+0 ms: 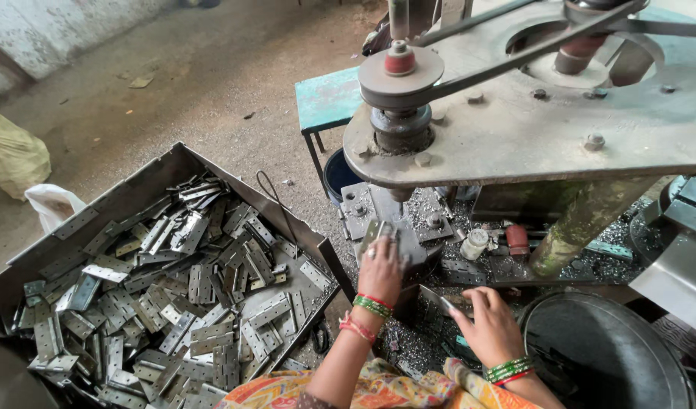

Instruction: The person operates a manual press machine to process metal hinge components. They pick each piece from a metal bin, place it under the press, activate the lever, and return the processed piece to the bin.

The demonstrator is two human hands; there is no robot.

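My left hand (380, 266) reaches up to the grey drilling machine (514, 129) and grips a small metal hinge plate (376, 230) held against the fixture under the spindle (400, 125). Lower and to the right, my right hand (490, 326) holds another flat metal hinge plate (436, 301) by its edge, just above the bench. Both wrists carry green and red bangles.
A large metal tray (98, 208) at the left holds several loose hinge plates. A dark round bin (602, 352) sits at the lower right. Metal shavings cover the machine bed (469, 265). A teal stool (327, 98) and a yellow sack (11, 155) stand on the dirt floor.
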